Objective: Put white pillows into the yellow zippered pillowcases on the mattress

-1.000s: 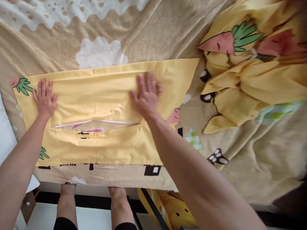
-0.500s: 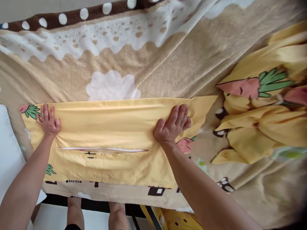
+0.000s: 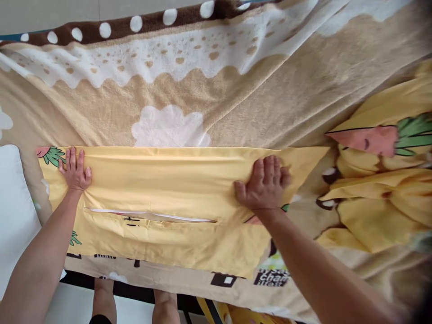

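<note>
A folded yellow pillowcase (image 3: 168, 189) with carrot prints lies flat across a tan patterned blanket (image 3: 236, 99) on a bed. Its open slit (image 3: 148, 217) runs along the near half, showing a white inner edge. My left hand (image 3: 74, 170) lies flat near the case's left end, fingers stretched out, beside a carrot print. My right hand (image 3: 265, 184) presses flat on the right part of the case, fingers together and extended. Neither hand grips anything.
A crumpled yellow sheet (image 3: 381, 189) with carrot prints is heaped at the right. A white pillow (image 3: 15, 211) lies at the left edge. My bare legs (image 3: 104, 297) stand on a white floor below the bed's edge.
My right hand has slid rightward along the pillowcase, flattening it. My left hand has stayed near the left end. The view has tilted up, showing more of the blanket's far side.
</note>
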Motion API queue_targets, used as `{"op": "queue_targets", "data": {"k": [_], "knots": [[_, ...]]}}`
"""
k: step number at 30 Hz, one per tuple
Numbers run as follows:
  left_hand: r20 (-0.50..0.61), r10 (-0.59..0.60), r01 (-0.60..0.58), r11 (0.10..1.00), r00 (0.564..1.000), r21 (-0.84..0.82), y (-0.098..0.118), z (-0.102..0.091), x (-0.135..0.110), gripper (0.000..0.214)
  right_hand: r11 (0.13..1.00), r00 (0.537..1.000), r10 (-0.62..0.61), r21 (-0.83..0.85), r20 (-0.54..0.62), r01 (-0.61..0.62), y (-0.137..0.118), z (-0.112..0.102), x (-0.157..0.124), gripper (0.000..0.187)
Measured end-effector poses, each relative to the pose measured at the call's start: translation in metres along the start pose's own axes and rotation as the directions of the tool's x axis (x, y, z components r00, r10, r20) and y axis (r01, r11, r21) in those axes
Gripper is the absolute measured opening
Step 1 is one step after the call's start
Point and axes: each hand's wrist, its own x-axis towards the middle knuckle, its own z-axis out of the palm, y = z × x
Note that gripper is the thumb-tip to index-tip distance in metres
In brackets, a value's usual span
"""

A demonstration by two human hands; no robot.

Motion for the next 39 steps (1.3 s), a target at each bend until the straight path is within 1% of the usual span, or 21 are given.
{"op": "queue_targets", "data": {"k": [3, 6, 12, 16, 18, 20, 21, 23, 25, 26, 27, 28, 29, 30, 31, 32, 35, 36, 37, 38, 39], "knots": [[0.042, -0.026, 0.025, 1.0, 0.999, 0.018, 0.003, -0.005, 0.003, 0.071, 0.998, 0.998, -0.043, -0.033, 0.056, 0.045, 0.025, -0.003, 0.005, 0.087], [0.064, -0.048, 0.048, 0.999, 0.997, 0.003, 0.007, -0.01, 0.007, 0.073, 0.992, 0.994, -0.086, -0.09, 0.074, 0.092, 0.033, -0.004, 0.007, 0.082], [0.047, -0.009, 0.011, 0.999, 0.999, -0.04, 0.018, -0.017, 0.01, 0.084, 0.997, 0.991, -0.061, -0.036, 0.117, 0.066, 0.024, -0.014, 0.014, 0.081], [-0.005, 0.06, -0.059, 0.998, 0.998, 0.007, 0.017, -0.015, 0.01, 0.087, 0.988, 0.99, -0.143, -0.065, 0.009, 0.143, 0.011, -0.026, 0.017, 0.09], [-0.009, 0.069, -0.069, 0.997, 0.998, 0.033, 0.014, -0.016, 0.012, 0.085, 1.0, 0.996, -0.023, -0.013, -0.081, 0.022, -0.014, -0.033, 0.009, 0.084], [0.0, 0.053, -0.053, 0.998, 0.999, 0.03, 0.015, -0.019, 0.014, 0.079, 0.986, 0.98, 0.137, 0.115, -0.146, -0.121, -0.058, -0.037, -0.014, 0.074], [0.002, 0.035, -0.035, 0.999, 0.999, 0.013, 0.019, -0.023, 0.012, 0.074, 0.983, 0.981, 0.116, 0.157, -0.154, -0.092, -0.086, -0.036, -0.034, 0.07], [-0.005, 0.013, -0.013, 1.0, 1.0, -0.022, 0.04, -0.031, 0.003, 0.07, 0.962, 0.981, -0.144, 0.215, -0.128, 0.169, -0.148, -0.025, -0.087, 0.056], [0.033, 0.127, -0.125, 0.991, 0.991, -0.048, 0.076, -0.038, -0.017, 0.073, 0.87, 0.907, -0.42, 0.277, -0.021, 0.409, -0.205, -0.004, -0.149, 0.048], [0.099, 0.247, -0.241, 0.968, 0.964, -0.067, 0.098, -0.039, -0.031, 0.074, 0.839, 0.873, -0.486, 0.297, 0.033, 0.456, -0.228, 0.008, -0.181, 0.049], [0.196, 0.4, -0.383, 0.916, 0.895, -0.12, 0.121, -0.038, -0.047, 0.073, 0.826, 0.859, -0.508, 0.32, 0.064, 0.465, -0.246, 0.02, -0.21, 0.052], [0.315, 0.538, -0.497, 0.843, 0.782, -0.206, 0.142, -0.034, -0.062, 0.069, 0.813, 0.847, -0.525, 0.348, 0.088, 0.468, -0.258, 0.03, -0.236, 0.054], [0.411, 0.616, -0.551, 0.787, 0.672, -0.279, 0.16, -0.029, -0.076, 0.064, 0.79, 0.827, -0.554, 0.376, 0.099, 0.484, -0.264, 0.039, -0.258, 0.056], [0.448, 0.657, -0.572, 0.751, 0.606, -0.329, 0.175, -0.022, -0.089, 0.058, 0.76, 0.802, -0.59, 0.403, 0.099, 0.509, -0.265, 0.045, -0.277, 0.056], [0.463, 0.672, -0.574, 0.738, 0.578, -0.355, 0.186, -0.016, -0.099, 0.055, 0.719, 0.766, -0.636, 0.429, 0.091, 0.547, -0.263, 0.048, -0.291, 0.055], [0.449, 0.663, -0.561, 0.747, 0.599, -0.355, 0.193, -0.01, -0.107, 0.053, 0.67, 0.725, -0.685, 0.453, 0.073, 0.588, -0.258, 0.049, -0.302, 0.053], [0.336, 0.538, -0.45, 0.838, 0.773, -0.307, 0.194, 0.002, -0.129, 0.052, 0.503, 0.6, -0.8, 0.531, -0.011, 0.682, -0.241, 0.038, -0.314, 0.043], [0.304, 0.481, -0.4, 0.868, 0.822, -0.293, 0.19, 0.003, -0.14, 0.052, 0.461, 0.576, -0.817, 0.551, -0.043, 0.695, -0.236, 0.032, -0.312, 0.04], [0.28, 0.427, -0.354, 0.893, 0.86, -0.277, 0.182, 0.004, -0.155, 0.052, 0.46, 0.584, -0.809, 0.555, -0.059, 0.693, -0.231, 0.026, -0.307, 0.038], [0.262, 0.374, -0.31, 0.916, 0.89, -0.255, 0.173, 0.004, -0.173, 0.052, 0.513, 0.636, -0.769, 0.537, -0.058, 0.669, -0.226, 0.021, -0.299, 0.037], [0.247, 0.321, -0.268, 0.937, 0.914, -0.224, 0.161, 0.004, -0.194, 0.052, 0.613, 0.721, -0.692, 0.498, -0.038, 0.614, -0.219, 0.017, -0.29, 0.039]]}}
